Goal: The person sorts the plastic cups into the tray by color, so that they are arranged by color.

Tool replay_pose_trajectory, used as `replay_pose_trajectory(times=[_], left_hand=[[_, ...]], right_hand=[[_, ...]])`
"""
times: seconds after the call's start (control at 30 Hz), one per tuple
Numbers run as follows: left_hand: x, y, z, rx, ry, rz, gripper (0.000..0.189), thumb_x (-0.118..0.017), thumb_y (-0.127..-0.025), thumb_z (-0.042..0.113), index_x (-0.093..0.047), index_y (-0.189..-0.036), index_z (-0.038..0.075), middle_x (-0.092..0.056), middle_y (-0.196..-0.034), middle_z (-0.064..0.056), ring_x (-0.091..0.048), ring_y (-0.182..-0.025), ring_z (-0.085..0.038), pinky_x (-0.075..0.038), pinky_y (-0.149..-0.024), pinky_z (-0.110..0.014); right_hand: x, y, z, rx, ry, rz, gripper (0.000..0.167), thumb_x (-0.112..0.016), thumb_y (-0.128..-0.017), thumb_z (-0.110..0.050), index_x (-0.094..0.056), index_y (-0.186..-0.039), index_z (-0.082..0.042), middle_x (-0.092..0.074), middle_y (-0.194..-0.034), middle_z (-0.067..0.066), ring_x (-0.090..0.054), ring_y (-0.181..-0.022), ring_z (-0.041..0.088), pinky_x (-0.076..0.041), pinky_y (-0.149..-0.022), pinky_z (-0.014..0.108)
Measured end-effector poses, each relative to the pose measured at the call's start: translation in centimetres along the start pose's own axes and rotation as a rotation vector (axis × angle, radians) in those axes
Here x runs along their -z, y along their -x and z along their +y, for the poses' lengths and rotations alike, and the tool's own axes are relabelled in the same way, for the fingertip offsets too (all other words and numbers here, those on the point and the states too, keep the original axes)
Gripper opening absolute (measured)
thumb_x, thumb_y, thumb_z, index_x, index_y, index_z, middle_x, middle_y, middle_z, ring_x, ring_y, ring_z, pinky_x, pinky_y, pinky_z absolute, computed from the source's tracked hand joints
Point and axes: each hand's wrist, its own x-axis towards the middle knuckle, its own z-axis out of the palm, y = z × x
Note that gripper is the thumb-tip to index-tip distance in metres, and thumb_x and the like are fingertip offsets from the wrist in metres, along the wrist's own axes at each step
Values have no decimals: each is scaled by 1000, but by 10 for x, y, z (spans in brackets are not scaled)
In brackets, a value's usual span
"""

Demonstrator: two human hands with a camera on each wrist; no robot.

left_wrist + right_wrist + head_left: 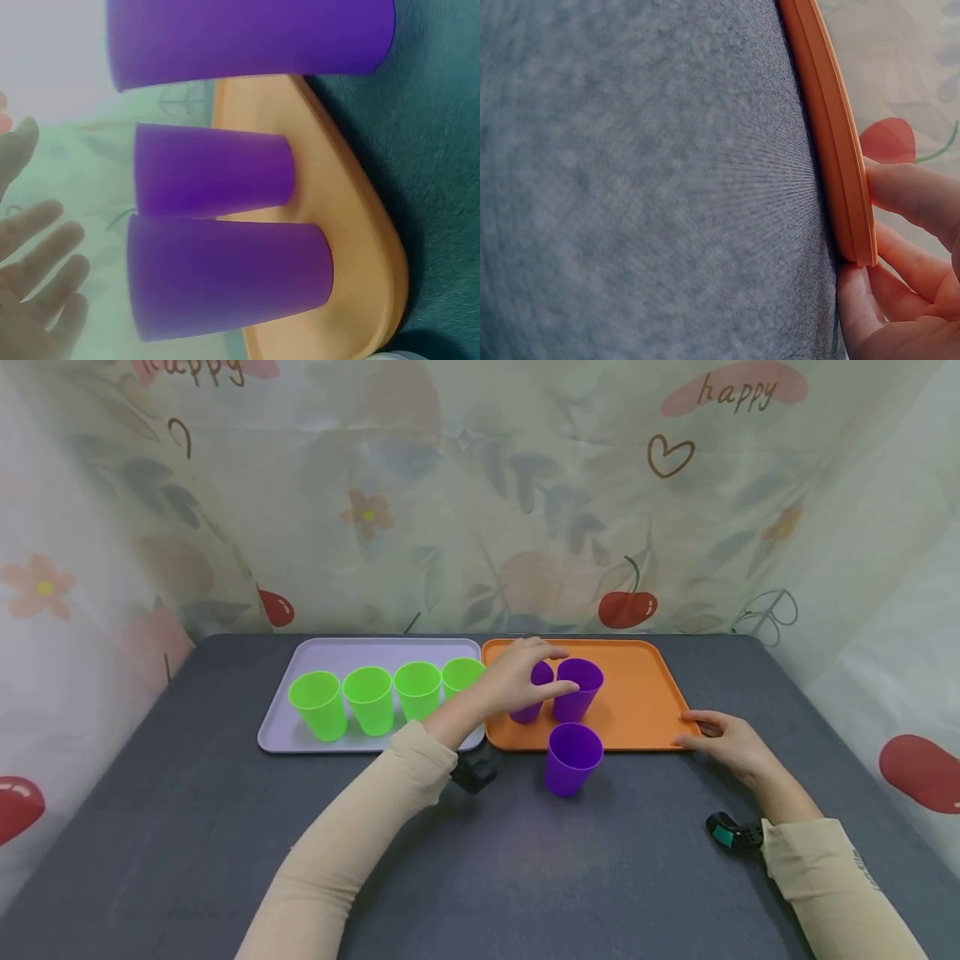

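Over the purple cups on the orange tray (637, 693), my left hand (517, 675) has its thumb and fingers spread. The left wrist view shows that hand apart from the cups, with nothing in its grasp. One purple cup (581, 693) stands upright on the tray, and another purple cup (527, 712) beside it is partly hidden by the hand. A third purple cup (572, 764) is upright on the table before the tray's front edge. My right hand (727, 743) grips the tray's front right corner between thumb and fingers, as the right wrist view also shows.
On the left, a lilac tray (382, 652) adjoins the orange one. Several green cups (318, 706) stand upright in a row on it, the rightmost partly behind my left arm. A patterned curtain (465, 527) hangs behind the dark table (585, 877).
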Motion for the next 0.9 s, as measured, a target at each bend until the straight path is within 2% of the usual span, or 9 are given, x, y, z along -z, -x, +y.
replay_pose_trajectory(times=[0.2,0.43,0.53,0.7,0.9], left_hand=[[4,21,-6,-55,158,26,49,-67,-86,32,-58,-125,5,-61,-126,-10,-53,-119,-21,-42,-103,-35],[0,44,-19,-3,258,-1,47,-68,-85,30,-58,-125,7,-61,-125,-9,-53,-117,-23,-42,-103,-41],[-4,52,-21,-26,271,-28,49,-70,-84,28,-57,-126,6,-62,-121,-9,-55,-113,-26,-43,-100,-44],[-15,58,-17,-86,273,-66,53,-74,-79,26,-57,-125,6,-61,-120,-9,-56,-110,-22,-44,-100,-39],[-24,59,-6,-81,310,-151,62,-75,-78,27,-51,-132,8,-56,-127,-8,-54,-115,-23,-43,-102,-36]], right_hand=[[0,0,0,-2,1,5,75,-65,-86,-37,-34,-141,4,-29,-148,30,-26,-137,44,-28,-107,56],[-1,0,0,-6,-8,5,75,-66,-86,-37,-34,-141,4,-29,-148,29,-25,-137,44,-27,-107,56],[-1,0,0,-10,-17,4,76,-66,-85,-38,-34,-141,3,-29,-148,29,-24,-138,44,-26,-108,57],[-1,0,1,-5,-12,3,76,-66,-86,-38,-34,-141,3,-29,-148,29,-24,-137,44,-27,-107,57],[-1,-1,2,-1,-12,6,75,-65,-86,-38,-34,-141,3,-29,-148,28,-25,-137,43,-28,-107,56]])
